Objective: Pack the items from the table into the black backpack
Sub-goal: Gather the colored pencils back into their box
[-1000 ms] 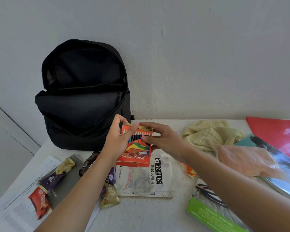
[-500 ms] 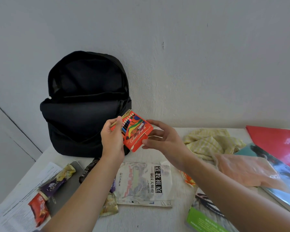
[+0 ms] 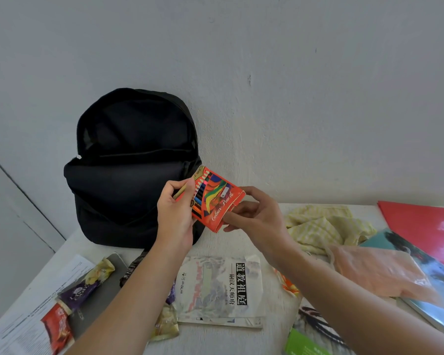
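L hand (image 3: 176, 211) & R hand (image 3: 256, 216) are holding the colour pencil box (image 3: 215, 198) up off the surface (image 3: 215, 340), tilted, right in front of the black backpack (image 3: 128, 170). L hand is pinching the top-left end, fingers curled; R hand is gripping the lower-right edge. Backpack is standing unzipped against the wall, w/ a booklet (image 3: 215, 285) & yellow cloth (image 3: 323, 226) lying nearby.

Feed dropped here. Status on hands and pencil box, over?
Left hand and right hand both hold colour pencil box, clear of tabletop. Black backpack open behind it. Nothing between.
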